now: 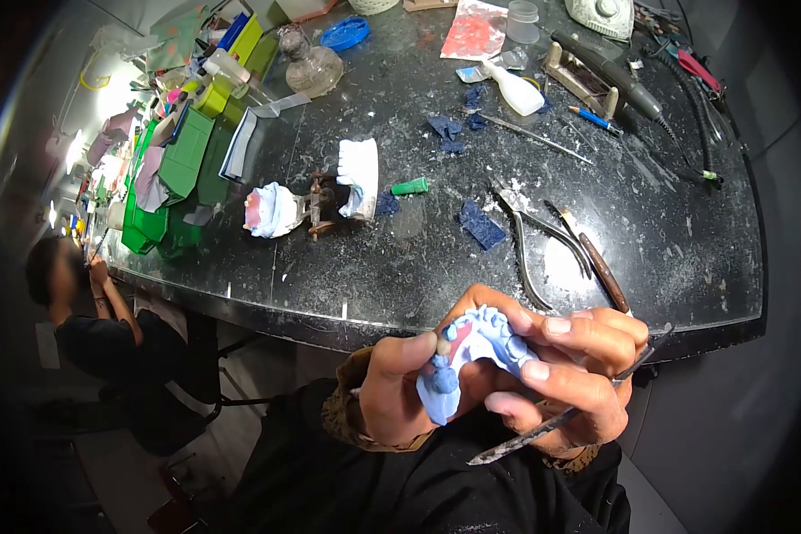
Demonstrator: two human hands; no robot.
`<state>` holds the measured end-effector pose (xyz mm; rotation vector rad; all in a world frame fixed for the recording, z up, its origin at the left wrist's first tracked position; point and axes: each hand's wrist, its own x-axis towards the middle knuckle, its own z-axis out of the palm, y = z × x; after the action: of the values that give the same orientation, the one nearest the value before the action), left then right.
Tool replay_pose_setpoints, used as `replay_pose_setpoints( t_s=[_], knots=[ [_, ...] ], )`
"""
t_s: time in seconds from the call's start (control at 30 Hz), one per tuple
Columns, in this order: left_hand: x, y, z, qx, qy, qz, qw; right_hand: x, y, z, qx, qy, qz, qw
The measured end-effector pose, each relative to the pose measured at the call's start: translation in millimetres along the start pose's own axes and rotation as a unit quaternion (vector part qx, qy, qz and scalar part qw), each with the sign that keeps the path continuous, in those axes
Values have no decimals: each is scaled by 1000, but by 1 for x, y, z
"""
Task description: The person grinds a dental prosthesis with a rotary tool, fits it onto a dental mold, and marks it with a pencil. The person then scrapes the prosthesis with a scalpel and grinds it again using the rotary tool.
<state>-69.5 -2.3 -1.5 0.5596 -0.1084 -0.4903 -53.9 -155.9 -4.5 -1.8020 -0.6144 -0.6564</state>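
A blue dental arch model (503,343) with a pink patch is held up between both hands, just in front of the bench edge. My left hand (399,383) grips its left side, thumb near a tan tooth (442,345). The fingers of my right hand (587,365) close on the model's right side. That same hand also holds a thin metal tool (525,438), its tip pointing down and left across the palm. Parts of the model's underside are hidden by the fingers.
On the dark bench (329,276) stand a hinged articulator (319,206) with white casts, pliers (543,233), a brown-handled tool (603,271), blue abrasive pieces (482,224), a white bottle (514,89), a handpiece (610,76) and green bins (187,151). Another person (107,338) sits at the far left.
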Motion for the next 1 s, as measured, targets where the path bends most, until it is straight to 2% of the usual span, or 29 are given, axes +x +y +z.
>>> replay_pose_setpoints(
  t_s=[0.13, 0.23, 0.33, 0.53, 0.63, 0.73, 0.87, 0.93, 1.0],
  knots=[
    [0, -7, -6, -109, -71, 25, 991, -1, 1, 0, 2, -4, -4, 1000],
    [2, -5, -4, -120, -87, -8, 989, -2, 4, -1, -38, -27, -56, 997],
    [2, -7, -5, -121, -81, -10, 989, -1, -1, -2, 2, -6, -5, 1000],
    [0, -6, -7, -99, -60, -38, 993, -4, -1, -3, 9, -5, 2, 1000],
    [4, -9, -10, -161, -100, -45, 981, -6, -1, -8, 25, -17, -4, 1000],
    [2, -9, -6, -155, -65, -48, 985, -9, 1, -8, 28, -3, -24, 999],
    [5, -6, -5, -158, -79, -57, 983, -11, 4, -7, 36, 22, -44, 998],
    [5, -7, -5, -165, -78, -61, 981, -13, 7, -9, 22, -3, -70, 997],
    [4, -6, -5, -117, -58, -80, 988, -13, 10, -13, 21, -23, -83, 996]
  ],
)
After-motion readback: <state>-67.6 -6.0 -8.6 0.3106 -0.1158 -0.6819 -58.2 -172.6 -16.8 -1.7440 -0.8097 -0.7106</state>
